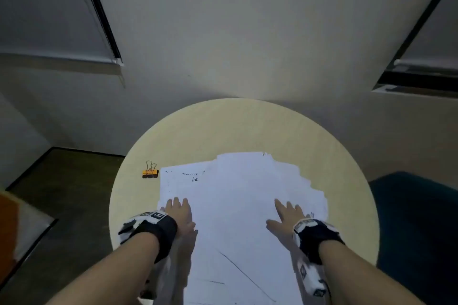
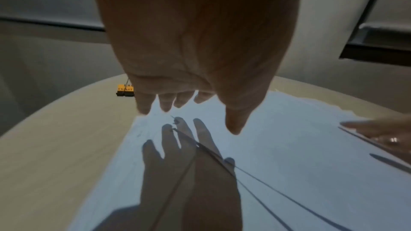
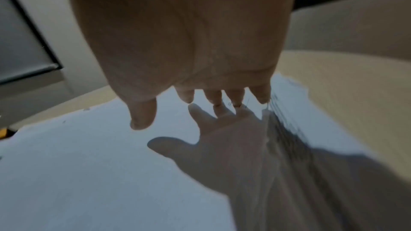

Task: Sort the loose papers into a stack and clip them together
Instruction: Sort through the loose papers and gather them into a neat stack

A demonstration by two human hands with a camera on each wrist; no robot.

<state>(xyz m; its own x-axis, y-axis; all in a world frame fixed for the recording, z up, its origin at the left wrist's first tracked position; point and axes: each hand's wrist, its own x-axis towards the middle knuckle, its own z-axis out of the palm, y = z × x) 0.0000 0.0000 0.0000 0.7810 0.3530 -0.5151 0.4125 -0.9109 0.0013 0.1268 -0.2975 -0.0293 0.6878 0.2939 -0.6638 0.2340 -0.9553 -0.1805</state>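
Note:
Several loose white papers (image 1: 235,193) lie fanned and overlapping on the round table (image 1: 223,126), their far edges stepped. My left hand (image 1: 178,210) is spread with straight fingers over the left side of the papers (image 2: 278,147). My right hand (image 1: 287,213) is spread the same way over the right side of the papers (image 3: 89,164). Neither hand holds anything. An orange binder clip (image 1: 150,172) with silver handles stands on the table just beyond the papers' far left corner; the clip (image 2: 125,90) shows past my left fingers (image 2: 165,101).
The beige table's rim (image 1: 116,181) is close to the clip on the left. A wall stands right behind the table. A dark teal seat (image 1: 416,218) is at the right, dark floor (image 1: 62,193) at the left.

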